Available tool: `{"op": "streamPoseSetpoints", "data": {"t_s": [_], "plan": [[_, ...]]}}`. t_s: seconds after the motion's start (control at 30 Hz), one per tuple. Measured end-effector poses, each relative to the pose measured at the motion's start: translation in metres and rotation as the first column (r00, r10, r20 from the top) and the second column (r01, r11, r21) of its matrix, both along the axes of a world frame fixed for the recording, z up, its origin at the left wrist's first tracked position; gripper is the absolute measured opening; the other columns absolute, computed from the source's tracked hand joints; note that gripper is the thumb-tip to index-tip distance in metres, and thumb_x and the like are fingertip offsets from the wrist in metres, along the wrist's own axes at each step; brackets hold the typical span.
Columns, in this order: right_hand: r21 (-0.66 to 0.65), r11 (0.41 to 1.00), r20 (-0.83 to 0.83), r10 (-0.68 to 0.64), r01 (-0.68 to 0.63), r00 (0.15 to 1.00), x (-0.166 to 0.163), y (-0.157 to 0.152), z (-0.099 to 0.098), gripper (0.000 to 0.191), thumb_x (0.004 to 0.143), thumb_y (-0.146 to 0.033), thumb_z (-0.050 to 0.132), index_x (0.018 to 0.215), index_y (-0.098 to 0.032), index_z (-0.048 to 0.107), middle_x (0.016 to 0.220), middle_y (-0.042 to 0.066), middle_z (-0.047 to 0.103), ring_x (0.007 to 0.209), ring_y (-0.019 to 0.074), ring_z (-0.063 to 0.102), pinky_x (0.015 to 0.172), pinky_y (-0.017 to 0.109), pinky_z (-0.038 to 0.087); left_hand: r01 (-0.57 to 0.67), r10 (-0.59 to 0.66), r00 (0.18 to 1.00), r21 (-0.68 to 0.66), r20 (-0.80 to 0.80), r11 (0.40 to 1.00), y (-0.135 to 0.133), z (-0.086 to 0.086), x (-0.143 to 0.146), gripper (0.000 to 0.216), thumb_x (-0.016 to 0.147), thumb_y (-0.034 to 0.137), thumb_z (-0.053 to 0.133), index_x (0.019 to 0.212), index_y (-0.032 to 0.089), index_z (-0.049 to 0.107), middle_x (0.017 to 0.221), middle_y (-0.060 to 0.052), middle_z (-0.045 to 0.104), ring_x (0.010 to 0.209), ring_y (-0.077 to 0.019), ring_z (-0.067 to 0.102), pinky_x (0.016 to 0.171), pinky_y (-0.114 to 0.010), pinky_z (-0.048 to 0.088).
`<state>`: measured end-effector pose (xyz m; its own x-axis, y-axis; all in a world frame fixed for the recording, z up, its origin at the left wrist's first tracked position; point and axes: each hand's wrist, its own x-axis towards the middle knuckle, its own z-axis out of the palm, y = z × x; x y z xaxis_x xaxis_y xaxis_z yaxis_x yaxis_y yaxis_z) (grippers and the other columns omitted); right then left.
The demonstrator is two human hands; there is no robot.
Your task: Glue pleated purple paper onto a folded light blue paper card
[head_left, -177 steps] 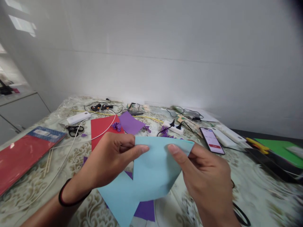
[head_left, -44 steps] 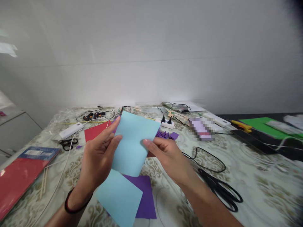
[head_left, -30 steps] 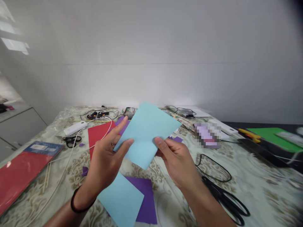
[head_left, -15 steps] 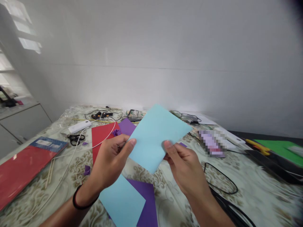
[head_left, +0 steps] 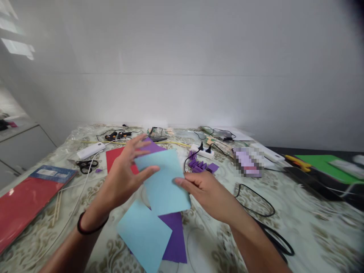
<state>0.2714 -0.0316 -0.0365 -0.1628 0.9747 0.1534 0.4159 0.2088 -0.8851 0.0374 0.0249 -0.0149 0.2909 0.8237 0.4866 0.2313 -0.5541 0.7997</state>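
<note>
A light blue sheet of paper (head_left: pixel 163 185) is held up above the table, pinched at its right edge between the thumb and fingers of my right hand (head_left: pixel 209 195). My left hand (head_left: pixel 122 176) is at the sheet's left side with fingers spread; its thumb lies over the front of the paper. Below, a second light blue sheet (head_left: pixel 145 233) lies on the table, partly over a purple sheet (head_left: pixel 176 240). Behind my left hand are a red sheet (head_left: pixel 113 157) and another purple sheet (head_left: pixel 153 146), both partly hidden.
Small folded purple pieces (head_left: pixel 199 165) lie by a white power strip (head_left: pixel 203 151) with plugs. Black scissors (head_left: pixel 87 165), a red packet (head_left: pixel 31 204) and a white cable are at left. On the right are a blurred-out phone-like object (head_left: pixel 248 162), black cable (head_left: pixel 256 206) and green sheets (head_left: pixel 327 167).
The held blue sheet has turned and moved down and left. My left hand has loosened its pinch and spread its fingers. The power strip and folded purple pieces now show.
</note>
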Motion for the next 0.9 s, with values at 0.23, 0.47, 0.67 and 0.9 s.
{"op": "streamPoseSetpoints", "data": {"t_s": [0.23,0.47,0.67,0.9], "plan": [[0.069,0.972,0.249,0.201,-0.224,0.947,-0.011,-0.007,0.002,0.064,0.106,-0.05,0.056,0.051,-0.021,0.04,0.047,-0.006,0.033,0.046,0.0095,0.029,0.049,0.029,0.019,0.196,-0.198,0.904,-0.044,-0.38,0.98,-0.008,0.008,-0.005,0.012,0.09,0.036,0.08,0.098,0.029,0.086,0.098,-0.003,0.086,0.091,-0.0254,0.081,0.085,-0.034,0.064],[-0.031,0.979,0.203,0.202,-0.2,0.958,0.01,-0.018,0.021,0.049,0.107,-0.04,0.053,0.066,-0.023,0.073,0.062,0.001,0.073,0.055,0.0156,0.063,0.058,0.029,0.046,-0.017,0.014,0.989,-0.018,-0.147,1.0,-0.005,0.023,-0.032,0.013,0.083,0.037,0.085,0.077,0.026,0.088,0.076,-0.003,0.083,0.069,-0.0199,0.076,0.066,-0.026,0.057],[-0.008,1.0,-0.061,0.02,-0.02,0.998,0.027,-0.015,0.023,0.039,0.103,-0.051,0.059,0.095,-0.02,0.081,0.088,0.007,0.083,0.081,0.0217,0.08,0.078,0.033,0.063,-0.415,0.45,0.881,-0.219,0.145,0.883,0.014,0.027,-0.058,0.033,0.066,0.046,0.096,0.086,0.021,0.087,0.068,0.0,0.078,0.057,-0.0114,0.058,0.048,-0.019,0.039],[-0.021,1.0,-0.419,-0.01,0.002,0.908,-0.011,-0.004,0.006,0.044,0.093,-0.062,0.073,0.081,-0.019,0.073,0.072,-0.001,0.065,0.064,0.0128,0.066,0.062,0.025,0.06,-0.264,0.326,0.923,-0.278,0.205,0.923,0.012,0.015,-0.024,0.027,0.073,0.046,0.091,0.083,0.021,0.085,0.068,0.001,0.075,0.057,-0.0114,0.059,0.048,-0.019,0.039]]}}
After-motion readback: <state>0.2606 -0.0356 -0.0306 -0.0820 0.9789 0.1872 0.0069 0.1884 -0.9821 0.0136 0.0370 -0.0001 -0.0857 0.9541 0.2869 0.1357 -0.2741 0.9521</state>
